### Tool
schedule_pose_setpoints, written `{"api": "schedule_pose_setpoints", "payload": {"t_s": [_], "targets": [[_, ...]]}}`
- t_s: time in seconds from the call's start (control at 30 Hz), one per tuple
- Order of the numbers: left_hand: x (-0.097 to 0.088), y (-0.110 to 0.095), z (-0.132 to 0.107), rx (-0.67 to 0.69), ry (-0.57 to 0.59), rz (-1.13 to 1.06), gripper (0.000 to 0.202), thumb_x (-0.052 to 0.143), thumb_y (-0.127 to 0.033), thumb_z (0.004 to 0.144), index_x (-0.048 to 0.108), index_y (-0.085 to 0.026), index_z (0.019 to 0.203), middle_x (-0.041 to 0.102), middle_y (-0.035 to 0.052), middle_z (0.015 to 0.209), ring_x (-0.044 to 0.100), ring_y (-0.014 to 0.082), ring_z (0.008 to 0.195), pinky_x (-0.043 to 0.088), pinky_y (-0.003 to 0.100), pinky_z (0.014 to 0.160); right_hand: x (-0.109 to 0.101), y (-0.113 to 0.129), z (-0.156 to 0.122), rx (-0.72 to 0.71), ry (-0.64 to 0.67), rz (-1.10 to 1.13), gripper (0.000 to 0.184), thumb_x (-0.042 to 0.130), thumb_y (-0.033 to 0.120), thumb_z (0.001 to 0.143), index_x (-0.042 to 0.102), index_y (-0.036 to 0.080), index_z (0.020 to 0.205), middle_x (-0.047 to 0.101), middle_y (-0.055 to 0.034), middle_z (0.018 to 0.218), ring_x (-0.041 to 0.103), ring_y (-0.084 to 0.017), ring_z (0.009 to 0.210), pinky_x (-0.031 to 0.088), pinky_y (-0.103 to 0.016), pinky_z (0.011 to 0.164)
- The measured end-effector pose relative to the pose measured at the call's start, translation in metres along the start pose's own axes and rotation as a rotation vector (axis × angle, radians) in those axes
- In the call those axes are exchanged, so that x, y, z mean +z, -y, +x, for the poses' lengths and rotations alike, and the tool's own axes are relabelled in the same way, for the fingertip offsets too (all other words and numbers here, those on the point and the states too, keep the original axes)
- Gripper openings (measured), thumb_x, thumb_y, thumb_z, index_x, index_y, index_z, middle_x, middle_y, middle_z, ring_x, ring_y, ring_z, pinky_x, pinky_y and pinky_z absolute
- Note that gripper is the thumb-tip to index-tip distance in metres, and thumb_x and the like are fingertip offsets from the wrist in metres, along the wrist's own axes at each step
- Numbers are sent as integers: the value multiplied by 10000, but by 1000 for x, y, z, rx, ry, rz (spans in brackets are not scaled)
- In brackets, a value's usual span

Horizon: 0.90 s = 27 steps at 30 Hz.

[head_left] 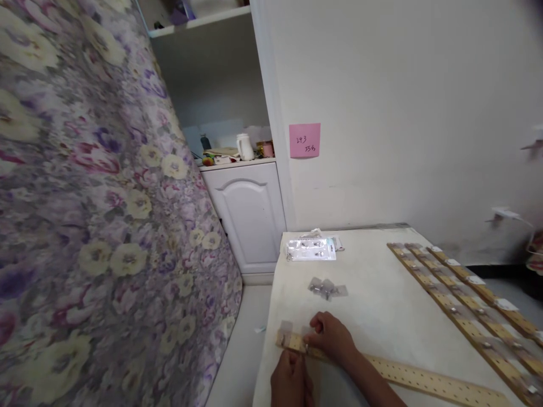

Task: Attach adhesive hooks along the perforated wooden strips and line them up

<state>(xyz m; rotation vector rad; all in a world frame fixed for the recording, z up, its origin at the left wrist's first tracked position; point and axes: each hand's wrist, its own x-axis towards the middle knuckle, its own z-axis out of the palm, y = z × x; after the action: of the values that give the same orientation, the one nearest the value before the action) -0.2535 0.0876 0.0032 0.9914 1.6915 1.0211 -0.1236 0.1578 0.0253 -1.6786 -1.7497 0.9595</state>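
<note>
A long perforated wooden strip (424,381) lies across the near part of the white table (382,294). My right hand (333,338) rests on the strip's left end with its fingers curled and pressed down on it, beside a small clear piece (286,328). Just below that end, at the frame's bottom edge, is my left hand (291,380). Its fingers are curled towards the strip, and what they hold is hidden.
A few small clear packets (327,289) lie mid-table, and a larger clear pack (311,249) sits near the far edge. Several wooden strips fitted with clear hooks (466,305) lie at the right. A floral mattress (106,215) leans at the left. On the wall is a pink note (304,139), with a white cabinet (248,215) behind.
</note>
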Motion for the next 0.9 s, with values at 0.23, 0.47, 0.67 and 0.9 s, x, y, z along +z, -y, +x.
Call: {"api": "schedule_pose_setpoints", "payload": {"t_s": [0.23, 0.47, 0.67, 0.9], "targets": [[-1, -7, -5, -12, 9, 25, 192, 426, -390, 803, 384, -249, 679, 493, -83, 402, 385, 85, 269, 226, 183, 319, 0, -2, 5, -1, 25, -27, 296, 729, 352, 569, 627, 242, 824, 640, 24, 828, 583, -139, 739, 353, -242, 635], [-3, -11, -6, 36, 54, 43, 217, 435, -431, 793, 395, -244, 691, 508, -75, 415, 396, 85, 276, 209, 179, 311, 1, 4, 3, -17, 2, -17, 315, 724, 342, 577, 622, 226, 851, 646, 3, 841, 587, -158, 762, 364, -254, 645], [-4, -13, -9, 46, 63, 9, 206, 404, -431, 791, 429, -235, 730, 493, -86, 426, 380, 76, 270, 182, 174, 304, -28, -12, -23, -73, -16, -34, 323, 680, 309, 603, 610, 203, 900, 627, -27, 884, 566, -174, 792, 387, -268, 690], [-3, -13, -8, 7, 77, -5, 163, 405, -377, 797, 431, -236, 719, 492, -83, 441, 388, 71, 278, 187, 174, 310, -57, -45, -61, -88, -72, -187, 249, 657, 230, 564, 583, 207, 801, 588, -29, 907, 519, -197, 873, 378, -291, 765]]}}
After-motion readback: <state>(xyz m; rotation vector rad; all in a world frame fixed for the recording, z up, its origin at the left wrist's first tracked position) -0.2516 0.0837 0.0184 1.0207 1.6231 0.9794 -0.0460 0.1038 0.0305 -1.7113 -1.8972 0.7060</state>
